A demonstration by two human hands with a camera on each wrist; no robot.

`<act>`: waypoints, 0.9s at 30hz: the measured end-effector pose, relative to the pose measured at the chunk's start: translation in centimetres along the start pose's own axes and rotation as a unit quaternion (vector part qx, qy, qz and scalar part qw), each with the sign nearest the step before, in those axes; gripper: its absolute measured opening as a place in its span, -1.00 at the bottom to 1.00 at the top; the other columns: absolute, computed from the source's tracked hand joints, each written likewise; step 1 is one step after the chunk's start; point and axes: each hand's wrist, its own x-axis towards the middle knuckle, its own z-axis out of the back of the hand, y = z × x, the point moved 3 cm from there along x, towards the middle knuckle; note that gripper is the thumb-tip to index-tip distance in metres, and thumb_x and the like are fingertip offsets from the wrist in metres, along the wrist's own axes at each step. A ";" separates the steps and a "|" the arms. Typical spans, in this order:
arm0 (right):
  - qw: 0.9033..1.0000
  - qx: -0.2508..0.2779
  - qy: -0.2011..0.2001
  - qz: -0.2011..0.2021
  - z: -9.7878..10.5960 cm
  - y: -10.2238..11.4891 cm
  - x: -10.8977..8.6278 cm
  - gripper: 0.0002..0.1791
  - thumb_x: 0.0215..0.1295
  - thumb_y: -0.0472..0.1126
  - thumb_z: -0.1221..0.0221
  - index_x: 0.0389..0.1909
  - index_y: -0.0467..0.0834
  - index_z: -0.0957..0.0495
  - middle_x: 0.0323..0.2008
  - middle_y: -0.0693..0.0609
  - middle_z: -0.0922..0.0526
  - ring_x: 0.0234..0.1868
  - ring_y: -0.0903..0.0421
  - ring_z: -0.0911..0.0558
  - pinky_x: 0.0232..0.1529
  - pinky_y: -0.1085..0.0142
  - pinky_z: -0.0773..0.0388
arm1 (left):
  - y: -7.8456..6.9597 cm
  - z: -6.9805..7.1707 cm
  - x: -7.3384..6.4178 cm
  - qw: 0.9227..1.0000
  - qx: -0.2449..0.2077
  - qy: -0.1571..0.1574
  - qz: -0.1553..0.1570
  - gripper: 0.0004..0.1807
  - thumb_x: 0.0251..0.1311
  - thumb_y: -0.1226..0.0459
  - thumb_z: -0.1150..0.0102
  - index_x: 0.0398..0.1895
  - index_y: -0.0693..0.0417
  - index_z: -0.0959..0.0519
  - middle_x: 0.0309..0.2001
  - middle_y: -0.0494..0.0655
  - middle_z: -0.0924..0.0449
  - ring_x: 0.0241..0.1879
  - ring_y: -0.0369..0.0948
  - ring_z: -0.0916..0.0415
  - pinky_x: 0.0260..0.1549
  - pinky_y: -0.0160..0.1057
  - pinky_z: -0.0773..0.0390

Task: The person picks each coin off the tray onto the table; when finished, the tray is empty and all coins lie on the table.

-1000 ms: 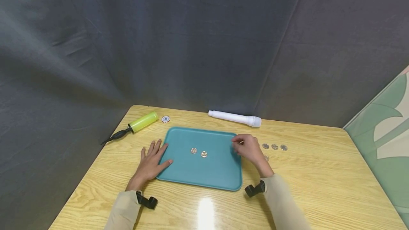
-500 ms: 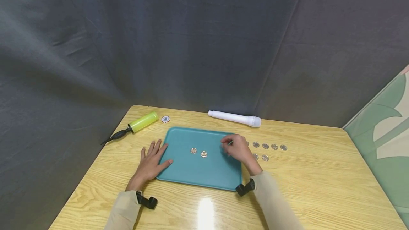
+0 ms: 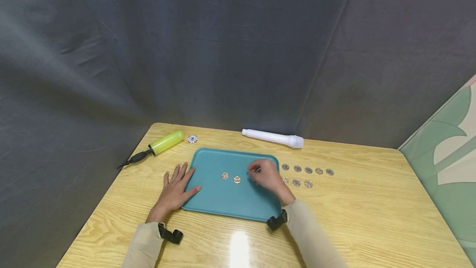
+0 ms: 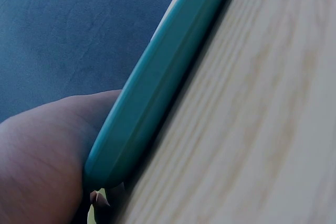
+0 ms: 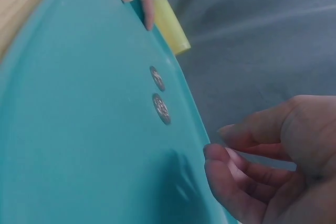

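Note:
My left hand [image 3: 173,192] lies with spread fingers over the left rim of a teal tray [image 3: 208,199]; in the left wrist view part of the hand [image 4: 44,156] sits against the tray's side. The right hand [image 3: 268,175] hovers above the tray's right part with its fingers loosely bent. In the right wrist view, no object shows between the thumb and fingertips of that hand [image 5: 262,161]. Two shiny coins lie on the tray, a left coin [image 3: 224,175] and a right coin [image 3: 236,180], left of the right hand.
Several similar coins form two rows on the wooden table [image 3: 372,210] right of the tray, including a far-right coin [image 3: 329,172]. Behind the tray lies a white toy microphone [image 3: 273,137]. A yellow-green hand pump [image 3: 167,142] and a poker chip [image 3: 192,139] lie at the back left.
The right hand has moved left from the tray's right rim to over the tray, uncovering coins on the table. My left hand and the two coins on the tray stay put.

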 end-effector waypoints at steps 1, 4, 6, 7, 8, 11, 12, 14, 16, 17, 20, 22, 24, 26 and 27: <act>1.000 0.000 0.001 0.005 -0.1 0.1 0.0 -0.82 0.18 -0.46 -0.24 -0.20 -0.34 -0.73 -0.41 -0.14 -0.74 -0.62 0.26 -0.61 -0.60 0.42 -0.56 | 0.0 0.0 0.0 1.000 -0.001 0.000 0.000 -0.16 0.34 -0.07 -0.13 0.57 0.10 -0.16 0.60 0.26 0.06 0.60 0.29 0.24 0.41 0.47 0.32; 1.000 -0.002 0.006 0.017 -0.6 0.3 0.0 -0.82 0.16 -0.46 -0.25 -0.22 -0.35 -0.72 -0.42 -0.15 -0.75 -0.63 0.26 -0.60 -0.62 0.42 -0.55 | 0.0 0.0 0.0 1.000 -0.002 0.000 0.000 -0.16 0.34 -0.06 -0.14 0.57 0.10 -0.16 0.60 0.26 0.06 0.60 0.29 0.24 0.41 0.47 0.32; 1.000 -0.003 0.007 0.022 -0.8 0.3 0.0 -0.83 0.14 -0.46 -0.26 -0.24 -0.34 -0.73 -0.42 -0.15 -0.75 -0.63 0.25 -0.60 -0.63 0.42 -0.55 | 0.1 0.0 0.0 1.000 -0.001 0.001 0.001 -0.16 0.34 -0.07 -0.13 0.57 0.10 -0.16 0.61 0.26 0.07 0.60 0.29 0.24 0.41 0.46 0.32; 1.000 -0.006 0.007 0.022 -0.9 0.3 0.1 -0.83 0.13 -0.46 -0.27 -0.24 -0.33 -0.73 -0.42 -0.14 -0.75 -0.64 0.26 -0.59 -0.63 0.43 -0.54 | 0.1 -0.1 0.0 1.000 0.000 0.001 0.001 -0.16 0.34 -0.07 -0.13 0.57 0.10 -0.16 0.61 0.25 0.07 0.60 0.29 0.24 0.41 0.46 0.32; 1.000 -0.009 0.007 0.021 -1.1 0.3 0.1 -0.83 0.13 -0.45 -0.27 -0.25 -0.32 -0.73 -0.42 -0.13 -0.76 -0.64 0.26 -0.59 -0.63 0.43 -0.54 | 0.1 -0.1 0.0 1.000 0.001 0.000 0.001 -0.16 0.33 -0.08 -0.13 0.56 0.10 -0.16 0.61 0.25 0.06 0.60 0.29 0.24 0.41 0.46 0.32; 1.000 -0.017 0.009 0.014 -1.4 0.2 0.2 -0.85 0.13 -0.43 -0.29 -0.26 -0.28 -0.74 -0.42 -0.11 -0.76 -0.65 0.27 -0.58 -0.64 0.43 -0.53 | 0.2 -0.2 0.1 1.000 0.003 -0.002 0.000 -0.16 0.33 -0.09 -0.13 0.56 0.10 -0.17 0.60 0.25 0.06 0.60 0.29 0.23 0.42 0.46 0.33; 1.000 -0.019 0.010 0.012 -1.5 0.3 0.2 -0.84 0.13 -0.43 -0.29 -0.26 -0.27 -0.74 -0.42 -0.11 -0.76 -0.65 0.27 -0.58 -0.64 0.43 -0.53 | 0.2 -0.2 0.1 1.000 0.002 -0.003 -0.001 -0.16 0.33 -0.09 -0.13 0.56 0.11 -0.18 0.60 0.26 0.05 0.60 0.29 0.23 0.42 0.46 0.32; 1.000 -0.023 0.013 0.009 -1.8 0.3 0.3 -0.85 0.13 -0.42 -0.30 -0.26 -0.26 -0.75 -0.42 -0.10 -0.77 -0.66 0.27 -0.58 -0.65 0.43 -0.53 | 0.2 -0.2 0.0 1.000 0.000 -0.004 -0.002 -0.16 0.32 -0.08 -0.14 0.56 0.11 -0.18 0.60 0.27 0.04 0.59 0.30 0.22 0.41 0.46 0.32; 1.000 -0.024 0.014 0.007 -2.0 0.2 0.4 -0.85 0.12 -0.42 -0.31 -0.26 -0.27 -0.74 -0.41 -0.11 -0.77 -0.66 0.26 -0.59 -0.65 0.43 -0.54 | 0.2 -0.2 0.0 1.000 -0.002 -0.003 -0.001 -0.16 0.32 -0.08 -0.14 0.56 0.11 -0.18 0.60 0.26 0.04 0.60 0.29 0.22 0.42 0.45 0.32; 1.000 -0.022 0.016 0.006 -2.1 0.2 0.4 -0.84 0.12 -0.43 -0.31 -0.26 -0.27 -0.74 -0.40 -0.11 -0.77 -0.66 0.26 -0.59 -0.65 0.43 -0.54 | 0.2 -0.1 0.0 1.000 -0.003 -0.001 -0.001 -0.16 0.32 -0.08 -0.14 0.56 0.11 -0.18 0.60 0.26 0.05 0.60 0.29 0.23 0.42 0.45 0.32; 1.000 -0.022 0.018 0.005 -2.4 0.3 0.5 -0.84 0.11 -0.42 -0.32 -0.25 -0.27 -0.74 -0.38 -0.12 -0.77 -0.64 0.25 -0.59 -0.63 0.44 -0.54 | 0.2 -0.1 0.0 1.000 -0.007 0.004 0.001 -0.15 0.32 -0.08 -0.14 0.57 0.09 -0.16 0.61 0.23 0.07 0.61 0.27 0.24 0.42 0.44 0.34; 1.000 -0.024 0.018 0.006 -2.6 0.4 0.6 -0.83 0.10 -0.41 -0.33 -0.25 -0.26 -0.74 -0.37 -0.12 -0.77 -0.60 0.25 -0.61 -0.60 0.44 -0.55 | 0.2 -0.1 0.0 1.000 -0.008 0.005 0.001 -0.15 0.32 -0.07 -0.15 0.57 0.09 -0.15 0.61 0.23 0.07 0.61 0.27 0.25 0.42 0.45 0.34; 0.999 -0.031 0.015 0.012 -2.9 0.4 0.6 -0.83 0.08 -0.39 -0.36 -0.26 -0.24 -0.75 -0.36 -0.10 -0.78 -0.54 0.24 -0.64 -0.54 0.43 -0.58 | 0.2 -0.1 0.0 1.000 -0.006 0.003 -0.001 -0.15 0.33 -0.07 -0.14 0.57 0.09 -0.16 0.61 0.24 0.07 0.60 0.27 0.24 0.42 0.45 0.34; 0.999 -0.037 0.012 0.016 -3.1 0.4 0.7 -0.83 0.06 -0.37 -0.40 -0.27 -0.22 -0.76 -0.36 -0.07 -0.78 -0.45 0.22 -0.67 -0.44 0.40 -0.61 | 0.2 -0.1 -0.1 1.000 -0.005 0.000 -0.003 -0.16 0.33 -0.07 -0.14 0.56 0.10 -0.17 0.60 0.26 0.06 0.60 0.29 0.23 0.41 0.46 0.33; 0.999 -0.039 0.011 0.018 -3.3 0.5 0.7 -0.82 0.05 -0.35 -0.42 -0.27 -0.21 -0.76 -0.36 -0.06 -0.79 -0.40 0.21 -0.69 -0.39 0.38 -0.62 | 0.2 -0.1 -0.1 1.000 -0.004 -0.001 -0.003 -0.16 0.33 -0.07 -0.14 0.56 0.10 -0.17 0.60 0.26 0.05 0.60 0.29 0.23 0.41 0.46 0.33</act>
